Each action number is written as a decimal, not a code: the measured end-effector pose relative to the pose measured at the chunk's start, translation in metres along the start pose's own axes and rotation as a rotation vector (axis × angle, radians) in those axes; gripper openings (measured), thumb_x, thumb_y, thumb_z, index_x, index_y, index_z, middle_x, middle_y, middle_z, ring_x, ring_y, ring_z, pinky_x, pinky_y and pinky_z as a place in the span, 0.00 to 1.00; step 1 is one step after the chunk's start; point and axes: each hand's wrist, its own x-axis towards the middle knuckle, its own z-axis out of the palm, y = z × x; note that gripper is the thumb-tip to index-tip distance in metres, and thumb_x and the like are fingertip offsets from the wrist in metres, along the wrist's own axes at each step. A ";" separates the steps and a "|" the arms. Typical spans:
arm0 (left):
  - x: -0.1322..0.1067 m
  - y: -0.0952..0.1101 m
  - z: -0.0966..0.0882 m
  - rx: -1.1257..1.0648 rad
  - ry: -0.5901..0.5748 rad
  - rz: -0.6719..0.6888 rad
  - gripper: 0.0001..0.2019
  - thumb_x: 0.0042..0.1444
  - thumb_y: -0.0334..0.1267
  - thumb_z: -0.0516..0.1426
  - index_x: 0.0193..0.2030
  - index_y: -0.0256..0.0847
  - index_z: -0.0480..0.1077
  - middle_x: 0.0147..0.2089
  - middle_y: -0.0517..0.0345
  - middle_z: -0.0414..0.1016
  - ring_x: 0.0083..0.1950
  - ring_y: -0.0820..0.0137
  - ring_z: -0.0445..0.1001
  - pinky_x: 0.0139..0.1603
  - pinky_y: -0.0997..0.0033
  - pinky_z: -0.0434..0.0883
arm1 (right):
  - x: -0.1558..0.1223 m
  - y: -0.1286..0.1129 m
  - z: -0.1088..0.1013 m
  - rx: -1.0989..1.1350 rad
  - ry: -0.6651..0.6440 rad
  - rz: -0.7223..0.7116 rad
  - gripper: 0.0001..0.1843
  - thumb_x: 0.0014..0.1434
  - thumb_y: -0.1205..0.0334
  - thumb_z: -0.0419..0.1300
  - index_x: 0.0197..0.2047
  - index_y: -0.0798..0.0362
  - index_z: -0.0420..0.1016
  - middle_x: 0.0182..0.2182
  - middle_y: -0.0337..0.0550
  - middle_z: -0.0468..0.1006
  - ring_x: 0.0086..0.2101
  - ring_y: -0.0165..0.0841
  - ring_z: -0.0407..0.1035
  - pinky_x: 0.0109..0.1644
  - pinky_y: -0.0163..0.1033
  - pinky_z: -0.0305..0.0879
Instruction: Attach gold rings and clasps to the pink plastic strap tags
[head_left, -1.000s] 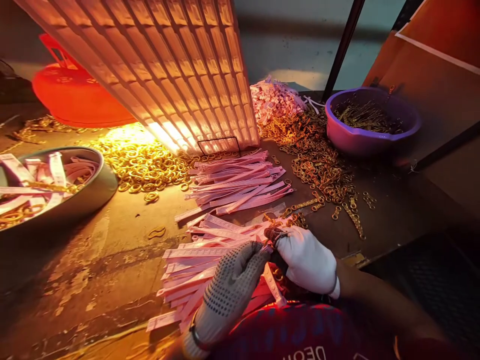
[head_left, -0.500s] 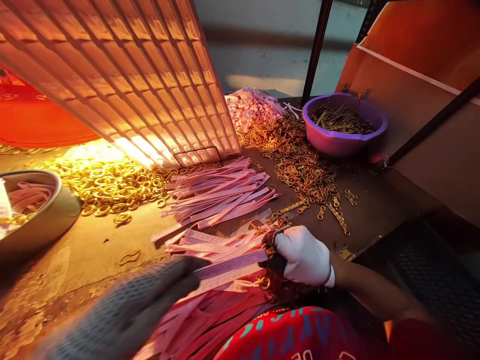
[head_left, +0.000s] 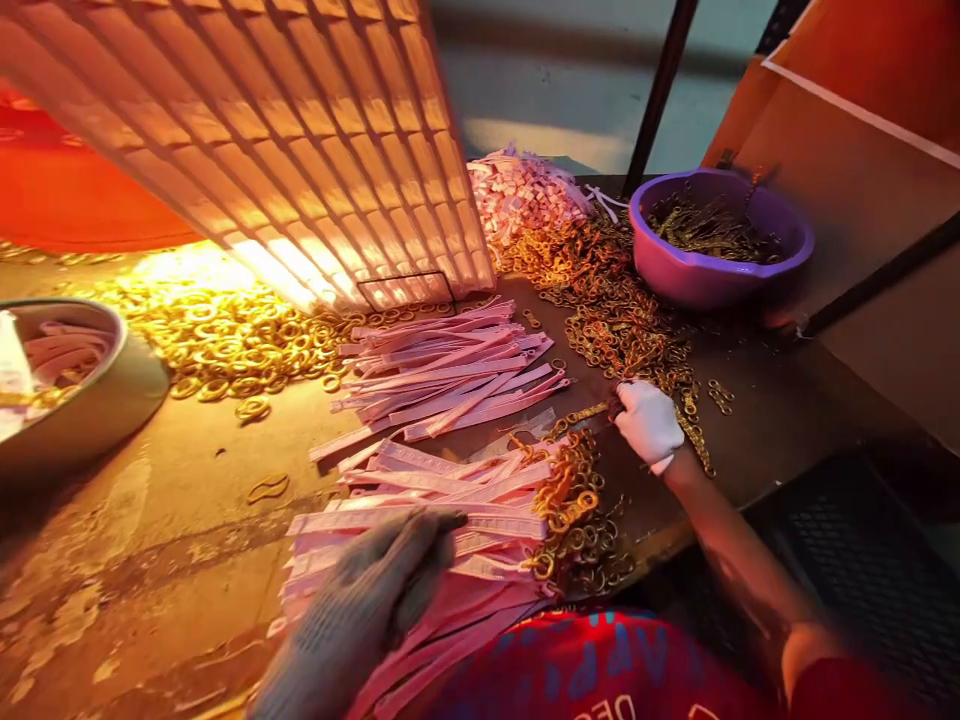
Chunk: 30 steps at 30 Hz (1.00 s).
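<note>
Changed in the last 0.5 s: our right hand (head_left: pixel 649 425) has left the near bundle of pink straps (head_left: pixel 450 470) and gone forward to the edge of the pile of gold chain links (head_left: pixel 622 320). The 2 hands had 1 strap stretched between them; now they're well apart, and the gold clasps (head_left: pixel 574 490) at the bundle's right-hand ends show uncovered. We judge that the 2-handed handling of that strap has broken off.

Right hand, white glove: fingers bunched and curled down, fingertips dark, right by the end of a gold chain strip (head_left: pixel 585 412). We can't tell if they have hold of anything.

Left hand (head_left: pixel 375 570), dotted glove: over the near bundle, fingers nearly straight, thumb close beneath. It's blurred, and we can't tell if a strap is pinched or just touched.

The straps lie in 2 bundles on the table (head_left: pixel 180 480): the near 1 under and beside our left hand, the far bundle (head_left: pixel 450 375) just beyond it. Gold rings (head_left: pixel 251 350) are heaped to the left of that; the purple basin (head_left: pixel 697 287) stands past the links, back right.
</note>
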 end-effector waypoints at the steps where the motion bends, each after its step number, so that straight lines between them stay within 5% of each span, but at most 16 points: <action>1: 0.000 0.003 0.009 -0.133 -0.039 -0.107 0.27 0.53 0.61 0.63 0.48 0.39 0.79 0.39 0.49 0.80 0.25 0.75 0.72 0.17 0.83 0.65 | 0.011 0.001 0.006 -0.060 -0.012 0.065 0.10 0.61 0.70 0.57 0.44 0.58 0.77 0.44 0.55 0.77 0.44 0.40 0.72 0.45 0.37 0.63; 5: 0.012 0.019 0.027 -0.617 -0.295 -0.414 0.35 0.48 0.63 0.65 0.52 0.35 0.78 0.43 0.45 0.79 0.26 0.78 0.71 0.17 0.86 0.61 | 0.035 -0.001 0.030 -0.114 -0.024 0.137 0.13 0.56 0.75 0.56 0.44 0.62 0.76 0.41 0.61 0.76 0.39 0.41 0.72 0.38 0.37 0.61; 8: 0.017 0.021 0.026 -0.650 -0.357 -0.329 0.27 0.52 0.51 0.67 0.54 0.36 0.76 0.49 0.44 0.77 0.30 0.76 0.73 0.19 0.86 0.61 | 0.040 0.004 0.041 -0.087 -0.016 0.135 0.15 0.55 0.74 0.56 0.45 0.60 0.75 0.40 0.57 0.76 0.39 0.39 0.71 0.38 0.37 0.59; 11: 0.017 0.015 0.025 -0.548 -0.327 -0.251 0.23 0.52 0.40 0.68 0.55 0.36 0.74 0.44 0.48 0.76 0.29 0.79 0.69 0.18 0.85 0.55 | 0.042 0.011 0.045 -0.034 -0.004 0.107 0.15 0.53 0.74 0.56 0.44 0.60 0.75 0.39 0.55 0.77 0.41 0.41 0.71 0.41 0.37 0.60; 16: 0.017 0.003 0.027 -0.374 -0.263 -0.162 0.18 0.61 0.48 0.61 0.50 0.37 0.69 0.32 0.58 0.73 0.19 0.82 0.56 0.16 0.81 0.47 | 0.030 0.010 0.040 0.078 0.057 0.030 0.20 0.57 0.75 0.51 0.51 0.61 0.74 0.45 0.57 0.79 0.47 0.43 0.72 0.49 0.40 0.64; 18: 0.017 0.001 0.030 -0.299 -0.260 -0.114 0.17 0.63 0.49 0.57 0.47 0.36 0.68 0.31 0.57 0.74 0.18 0.82 0.55 0.16 0.80 0.48 | 0.012 -0.001 0.030 0.244 0.092 -0.092 0.20 0.63 0.71 0.50 0.56 0.57 0.71 0.48 0.53 0.79 0.47 0.40 0.73 0.51 0.39 0.66; 22: 0.012 0.006 0.040 -0.281 -0.319 -0.108 0.17 0.62 0.51 0.58 0.42 0.36 0.68 0.26 0.61 0.71 0.16 0.83 0.52 0.16 0.79 0.46 | -0.034 -0.041 -0.007 0.692 0.070 -0.553 0.17 0.66 0.66 0.51 0.56 0.53 0.70 0.45 0.47 0.80 0.44 0.37 0.74 0.51 0.39 0.69; 26: 0.005 0.014 0.053 -0.363 -0.442 -0.166 0.20 0.57 0.53 0.61 0.29 0.39 0.63 0.18 0.66 0.62 0.15 0.83 0.50 0.16 0.79 0.45 | -0.064 -0.078 -0.038 0.618 -0.010 -0.884 0.15 0.60 0.70 0.54 0.50 0.56 0.72 0.43 0.49 0.77 0.43 0.37 0.72 0.50 0.41 0.69; 30: -0.002 0.015 0.059 -0.403 -0.563 -0.190 0.19 0.56 0.52 0.62 0.29 0.40 0.62 0.16 0.69 0.57 0.14 0.83 0.47 0.16 0.79 0.46 | -0.077 -0.086 -0.040 0.420 -0.005 -0.951 0.18 0.54 0.74 0.52 0.47 0.57 0.72 0.41 0.50 0.75 0.41 0.38 0.70 0.46 0.41 0.68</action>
